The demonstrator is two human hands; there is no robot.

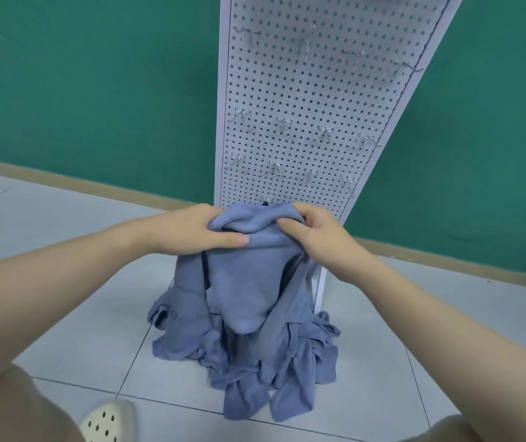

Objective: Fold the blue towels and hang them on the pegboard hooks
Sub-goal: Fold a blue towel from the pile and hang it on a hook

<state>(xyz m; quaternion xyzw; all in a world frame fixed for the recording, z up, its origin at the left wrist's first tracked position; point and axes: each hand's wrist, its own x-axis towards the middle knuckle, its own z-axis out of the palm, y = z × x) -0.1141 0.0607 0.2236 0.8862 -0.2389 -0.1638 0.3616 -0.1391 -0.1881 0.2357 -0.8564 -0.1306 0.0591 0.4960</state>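
One blue towel [245, 282] is held up in front of the foot of the white pegboard [312, 100], bunched and hanging down, not folded flat. Its top edge is pinched by the left hand [201, 229], thumb laid across the cloth, and gripped by the curled fingers of the right hand [315, 237]. A heap of more towels [274, 362] is left crumpled on the tiled floor [63, 314] just below. The hooks [284, 124] in view are all seen bare, so nothing is judged hung yet; nearly all folding and hanging is left.
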